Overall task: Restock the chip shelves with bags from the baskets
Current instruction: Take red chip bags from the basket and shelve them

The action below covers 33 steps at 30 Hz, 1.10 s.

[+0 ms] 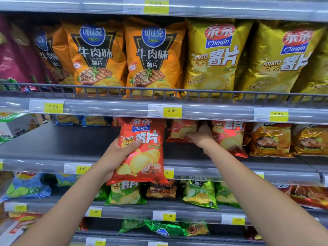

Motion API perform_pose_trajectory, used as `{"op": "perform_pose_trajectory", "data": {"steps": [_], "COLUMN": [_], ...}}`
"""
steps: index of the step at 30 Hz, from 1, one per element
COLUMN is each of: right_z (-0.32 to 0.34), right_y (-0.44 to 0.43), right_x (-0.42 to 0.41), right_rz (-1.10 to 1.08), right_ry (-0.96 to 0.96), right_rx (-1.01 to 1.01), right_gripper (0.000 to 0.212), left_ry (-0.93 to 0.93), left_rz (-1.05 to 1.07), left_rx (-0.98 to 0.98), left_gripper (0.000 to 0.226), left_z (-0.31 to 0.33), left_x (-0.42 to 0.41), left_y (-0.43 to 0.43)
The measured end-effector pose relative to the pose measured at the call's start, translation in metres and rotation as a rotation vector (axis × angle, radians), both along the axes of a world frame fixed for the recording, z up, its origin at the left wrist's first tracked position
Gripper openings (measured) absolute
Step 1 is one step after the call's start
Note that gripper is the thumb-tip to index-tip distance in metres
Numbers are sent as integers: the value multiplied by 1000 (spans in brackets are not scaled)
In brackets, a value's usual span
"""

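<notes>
My left hand grips a red Qinqin potato chip bag by its left edge and holds it upright in front of the middle shelf. My right hand reaches into that shelf and grips a second red chip bag that stands further back. Another red bag stands just right of that hand. No basket is in view.
Orange beef-flavour bags and yellow bags fill the shelf above, behind a wire rail. Golden bags stand at the middle shelf's right. Dark bare shelf floor lies left of the held bag. Green bags sit below.
</notes>
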State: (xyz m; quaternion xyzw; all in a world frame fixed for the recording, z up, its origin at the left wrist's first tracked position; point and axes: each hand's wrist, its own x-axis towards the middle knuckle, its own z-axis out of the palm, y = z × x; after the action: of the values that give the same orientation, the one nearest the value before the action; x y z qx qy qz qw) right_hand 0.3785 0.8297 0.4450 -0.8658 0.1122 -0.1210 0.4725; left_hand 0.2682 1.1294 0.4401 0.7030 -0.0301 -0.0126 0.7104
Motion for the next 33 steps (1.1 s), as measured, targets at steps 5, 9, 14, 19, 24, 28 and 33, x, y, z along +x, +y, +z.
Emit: {"op": "perform_pose_trajectory", "data": {"steps": [5,9,14,19,24,28,33], "right_z": [16,24,18,16,20,6,-11], "right_y": [-8,-18,-29,-39,-39,-32,-24], "right_x": [-60,-100,-109,-106,-95,-80,-65], "right_rz": [192,417,392,265,222,184,142], "right_ry": [-37,193,188,119,54,46,11], "right_rx": [138,178,101,186,276,181,165], "right_gripper": [27,56,68,61,39,69,89], "left_ry": [44,87,68,97,-7,-54,-51], "left_rz": [-58,-84,-152,-266,-253,-212,-200], "left_rx": [37,44,34,67,232,406,526], "left_gripper": [45,43,65,86,88,90,114], "left_z": [13,23,27,32,25,12,-1], "left_x": [8,17,31,43,54,68,87], "left_y": [-40,-75,-111,-118,-107,-103,-102]}}
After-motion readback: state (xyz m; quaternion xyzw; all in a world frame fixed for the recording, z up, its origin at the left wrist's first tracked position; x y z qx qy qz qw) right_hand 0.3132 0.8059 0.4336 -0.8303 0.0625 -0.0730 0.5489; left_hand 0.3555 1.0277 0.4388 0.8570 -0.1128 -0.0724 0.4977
